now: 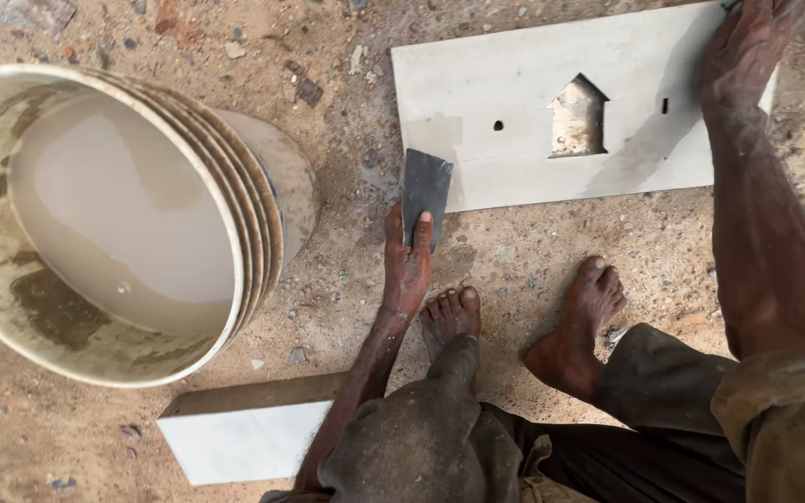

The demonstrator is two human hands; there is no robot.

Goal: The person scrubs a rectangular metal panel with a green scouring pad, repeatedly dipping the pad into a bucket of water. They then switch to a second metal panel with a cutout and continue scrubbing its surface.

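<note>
Fingertips of the right hand (747,47), pressed flat on the white tile (524,102), run off the frame's top edge, while the left hand (407,261) grips a dark scraper (426,186).

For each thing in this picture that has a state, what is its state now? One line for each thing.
Left hand: gripping the scraper.
Scraper: blade laid on the slab's lower left corner.
Right hand: pressed flat on the slab's right end.
Slab: flat on the ground, with a house-shaped cutout.
Bucket: tilted, holding murky water.
White tile: lying flat, untouched.
</note>
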